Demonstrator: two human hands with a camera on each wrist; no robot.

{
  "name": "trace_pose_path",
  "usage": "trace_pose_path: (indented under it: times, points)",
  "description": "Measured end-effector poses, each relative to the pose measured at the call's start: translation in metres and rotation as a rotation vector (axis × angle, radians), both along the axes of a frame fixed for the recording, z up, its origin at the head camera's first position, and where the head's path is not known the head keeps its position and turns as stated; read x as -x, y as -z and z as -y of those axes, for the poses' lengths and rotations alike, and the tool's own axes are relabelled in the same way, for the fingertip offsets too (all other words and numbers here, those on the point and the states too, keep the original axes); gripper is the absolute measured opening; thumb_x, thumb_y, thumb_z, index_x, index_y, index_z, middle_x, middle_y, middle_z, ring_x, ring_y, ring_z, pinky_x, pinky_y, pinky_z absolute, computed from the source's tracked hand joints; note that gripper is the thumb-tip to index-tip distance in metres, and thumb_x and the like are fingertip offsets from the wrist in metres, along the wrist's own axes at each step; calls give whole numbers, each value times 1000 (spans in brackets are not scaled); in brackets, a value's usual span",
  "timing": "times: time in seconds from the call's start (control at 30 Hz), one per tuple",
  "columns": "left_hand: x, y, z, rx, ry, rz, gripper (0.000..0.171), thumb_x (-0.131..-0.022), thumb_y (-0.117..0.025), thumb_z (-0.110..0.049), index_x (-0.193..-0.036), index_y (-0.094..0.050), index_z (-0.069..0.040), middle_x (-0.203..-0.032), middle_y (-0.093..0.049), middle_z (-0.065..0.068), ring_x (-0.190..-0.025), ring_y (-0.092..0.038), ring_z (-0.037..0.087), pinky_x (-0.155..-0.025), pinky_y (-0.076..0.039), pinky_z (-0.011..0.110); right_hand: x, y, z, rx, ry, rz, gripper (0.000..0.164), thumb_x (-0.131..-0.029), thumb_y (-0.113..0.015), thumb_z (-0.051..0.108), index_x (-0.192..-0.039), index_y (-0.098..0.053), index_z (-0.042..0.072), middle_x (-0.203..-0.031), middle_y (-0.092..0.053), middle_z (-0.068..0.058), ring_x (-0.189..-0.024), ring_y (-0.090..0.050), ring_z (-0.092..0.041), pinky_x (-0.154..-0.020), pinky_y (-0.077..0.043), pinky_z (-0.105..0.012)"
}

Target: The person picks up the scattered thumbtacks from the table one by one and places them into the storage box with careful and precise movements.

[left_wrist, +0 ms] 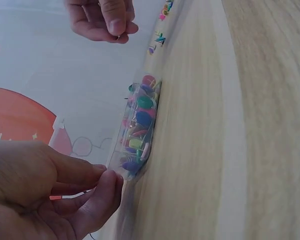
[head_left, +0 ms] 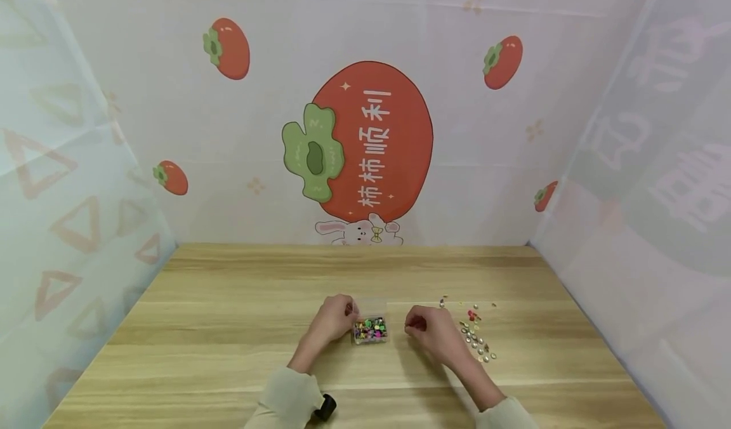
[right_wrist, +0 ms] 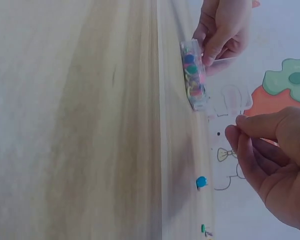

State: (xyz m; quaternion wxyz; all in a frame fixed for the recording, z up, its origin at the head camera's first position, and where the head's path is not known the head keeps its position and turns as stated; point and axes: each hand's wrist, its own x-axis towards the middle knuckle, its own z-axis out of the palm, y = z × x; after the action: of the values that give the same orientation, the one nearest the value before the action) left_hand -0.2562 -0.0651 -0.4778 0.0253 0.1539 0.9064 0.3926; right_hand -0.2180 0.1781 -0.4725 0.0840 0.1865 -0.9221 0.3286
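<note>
Clear plastic box (head_left: 370, 329) of coloured pushpins, mid-table, just right of the left hand (head_left: 333, 318). Left thumb and fingertips (left_wrist: 109, 186) pinching the box's near end, steadying it on the pale wooden table (head_left: 228, 327). Right hand (head_left: 429, 329) close on the other side of the box, not touching it, fingers curled in with thumb against fingertips (right_wrist: 240, 131) — possibly pinching a single pin, but too small to confirm from any view. Scatter of loose pins (head_left: 476, 337) just beyond the right hand, silver heads mostly, a few red and green. One blue pin (right_wrist: 201, 182) lying apart on the table, between box and right hand in the right wrist view.

Risks from here: light box, held at one end only, so likely to skid or tip under a nudge and spill pins. Sharp points facing up in the scatter — pricked finger likely on a careless reach. Round heads, apt to roll off toward the table edge.

Hard to make out: lid of the box, whether open, off or missing. Contents of the right hand's pinch, hidden. Small dark object by the left sleeve, cut off at the frame's bottom.
</note>
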Motion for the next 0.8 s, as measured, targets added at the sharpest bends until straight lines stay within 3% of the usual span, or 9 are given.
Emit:
trace_pose_path:
  times: [0.4, 0.57, 0.8]
  points:
    - [6, 0, -4, 2, 2, 1, 8, -90, -64, 1, -84, -67, -1, -76, -64, 5, -64, -53, 13, -56, -44, 23, 8, -4, 20, 64, -18, -4, 13, -81, -77, 0, -84, -70, 10, -78, -69, 3, -70, -60, -3, -65, -51, -20]
    - [4, 2, -3, -1, -3, 21, 8, -89, -65, 2, -82, -67, -2, -74, -64, 4, -63, -53, 13, -56, -44, 24, 10, -3, 30, 60, -35, -1, 10, -82, -77, 0, -84, -71, 8, -78, -70, 1, -69, -61, -5, -64, -51, -19]
    - [6, 5, -6, -5, 11, -11, 8, -88, -66, 2, -81, -67, -3, -74, -65, 5, -64, -53, 13, -58, -44, 25, 18, -2, 42, 27, -72, -10, 11, -82, -76, -2, -82, -72, 9, -77, -71, 1, -70, -61, -6, -64, -50, -20]
